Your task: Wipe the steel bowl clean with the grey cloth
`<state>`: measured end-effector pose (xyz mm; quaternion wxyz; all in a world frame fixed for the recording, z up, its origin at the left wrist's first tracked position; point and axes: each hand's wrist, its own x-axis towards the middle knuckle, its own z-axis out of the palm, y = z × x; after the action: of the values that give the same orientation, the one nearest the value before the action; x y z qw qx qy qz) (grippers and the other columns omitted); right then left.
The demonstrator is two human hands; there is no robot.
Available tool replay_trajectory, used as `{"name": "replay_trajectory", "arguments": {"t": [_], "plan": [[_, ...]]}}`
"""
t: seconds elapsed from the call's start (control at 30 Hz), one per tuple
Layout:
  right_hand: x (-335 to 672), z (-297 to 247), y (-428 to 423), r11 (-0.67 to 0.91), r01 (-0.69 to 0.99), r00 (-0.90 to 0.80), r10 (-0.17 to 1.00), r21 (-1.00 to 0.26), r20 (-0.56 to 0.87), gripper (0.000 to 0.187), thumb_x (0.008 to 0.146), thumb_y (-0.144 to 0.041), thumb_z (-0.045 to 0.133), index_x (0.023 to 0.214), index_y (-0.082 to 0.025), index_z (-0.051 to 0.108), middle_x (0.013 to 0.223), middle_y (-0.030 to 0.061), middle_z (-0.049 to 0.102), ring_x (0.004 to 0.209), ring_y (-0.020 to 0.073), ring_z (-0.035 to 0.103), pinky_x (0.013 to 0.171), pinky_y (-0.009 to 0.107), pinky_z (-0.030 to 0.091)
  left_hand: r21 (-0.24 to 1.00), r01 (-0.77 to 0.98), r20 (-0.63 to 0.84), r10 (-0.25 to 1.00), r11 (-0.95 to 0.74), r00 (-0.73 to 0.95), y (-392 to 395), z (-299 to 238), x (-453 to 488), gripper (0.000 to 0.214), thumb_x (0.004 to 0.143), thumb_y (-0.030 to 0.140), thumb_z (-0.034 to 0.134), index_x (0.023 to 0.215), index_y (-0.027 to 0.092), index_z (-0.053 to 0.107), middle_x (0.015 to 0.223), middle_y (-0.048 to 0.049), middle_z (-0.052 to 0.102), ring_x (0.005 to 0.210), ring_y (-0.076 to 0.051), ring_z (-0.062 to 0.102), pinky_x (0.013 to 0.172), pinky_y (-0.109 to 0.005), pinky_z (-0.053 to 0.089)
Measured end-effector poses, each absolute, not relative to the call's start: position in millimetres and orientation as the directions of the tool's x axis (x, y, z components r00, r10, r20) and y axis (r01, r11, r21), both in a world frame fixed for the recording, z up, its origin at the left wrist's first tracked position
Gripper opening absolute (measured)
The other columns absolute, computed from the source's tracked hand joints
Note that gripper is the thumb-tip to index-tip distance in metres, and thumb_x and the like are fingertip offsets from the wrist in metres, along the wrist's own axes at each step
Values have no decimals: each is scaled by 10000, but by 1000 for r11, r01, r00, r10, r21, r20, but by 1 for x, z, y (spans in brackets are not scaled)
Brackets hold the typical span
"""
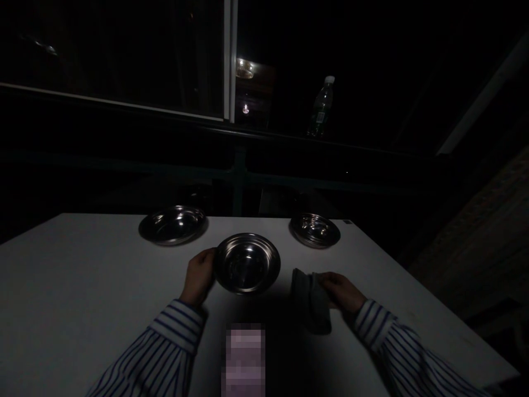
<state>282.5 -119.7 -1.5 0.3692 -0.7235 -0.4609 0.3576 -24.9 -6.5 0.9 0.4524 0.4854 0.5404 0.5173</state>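
A round stainless steel bowl (248, 264) is tilted toward me above the middle of the white table. My left hand (199, 277) grips its left rim, fingers hidden behind the metal. To the right, my right hand (342, 291) is closed on the edge of a dark grey-green folded cloth (311, 300), which hangs down just over the tabletop. The cloth and the bowl are apart. Both my sleeves are white with dark blue stripes.
A wide steel dish (173, 226) stands at the table's back left and another steel bowl (314, 230) at the back right. Behind the white table (103, 286), a clear plastic bottle (321, 110) stands on a dark ledge by a window frame (230, 60). The room is dim.
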Motion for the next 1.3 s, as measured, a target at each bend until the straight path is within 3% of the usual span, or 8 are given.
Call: {"name": "replay_trajectory", "arguments": {"t": [0.1,0.23,0.4,0.57,0.67,0.8,0.97,1.3], "plan": [[297,5,-127,-304,556,292,943,-774,-161,207,689,-272,445,789,-150,580,660,59,632,576,183,612,555,322,498,998,56,3,994,3,-107,-7,2,-25,404,698,403,511,921,108,671,951,-114,697,844,-226,626,723,-304,464],[312,31,-127,-229,760,248,967,-608,-54,284,670,-244,522,898,-136,652,984,135,653,971,266,585,892,395,400,997,64,-27,996,33,-89,-10,4,-26,395,699,437,517,854,104,663,725,-83,691,708,-204,623,608,-282,461],[292,56,-107,-123,864,135,991,-488,-11,377,765,-292,482,1058,-110,632,1133,150,602,1070,280,535,943,375,349,993,85,-72,996,77,-58,-17,6,-29,423,683,514,522,747,114,641,405,36,482,358,-107,408,375,-229,294],[252,54,-68,-52,849,-7,994,-526,-109,252,789,-216,472,897,-139,686,982,95,675,951,213,596,856,287,404,993,97,-71,997,72,-15,-24,8,-31,436,673,491,541,842,105,651,455,35,505,378,-95,394,384,-222,280],[238,49,-51,-104,802,-39,974,-588,-225,262,805,-182,437,749,-107,682,772,93,691,716,176,632,695,270,460,992,97,-82,997,81,4,-28,10,-32,425,693,438,523,923,101,641,480,35,515,375,-88,391,382,-217,294],[231,51,-44,-202,697,-67,937,-688,-343,275,817,-116,393,772,-85,662,734,77,684,572,106,610,582,212,469,996,13,-85,995,84,50,-31,9,-30,436,701,431,525,964,99,624,496,39,513,383,-88,420,387,-218,338],[237,64,-33,-255,608,-37,937,-752,-347,238,830,-103,421,780,-91,654,665,34,652,554,83,582,532,184,441,994,-45,-93,994,96,62,-25,7,-21,432,688,430,559,965,103,616,533,33,533,402,-88,459,416,-230,392],[248,73,9,-348,575,92,927,-741,-364,100,865,-167,507,882,-107,585,616,-41,564,498,62,526,492,194,449,987,-119,-109,994,109,6,10,8,9,396,659,408,557,904,106,628,512,35,521,373,-80,444,400,-239,399]]}}
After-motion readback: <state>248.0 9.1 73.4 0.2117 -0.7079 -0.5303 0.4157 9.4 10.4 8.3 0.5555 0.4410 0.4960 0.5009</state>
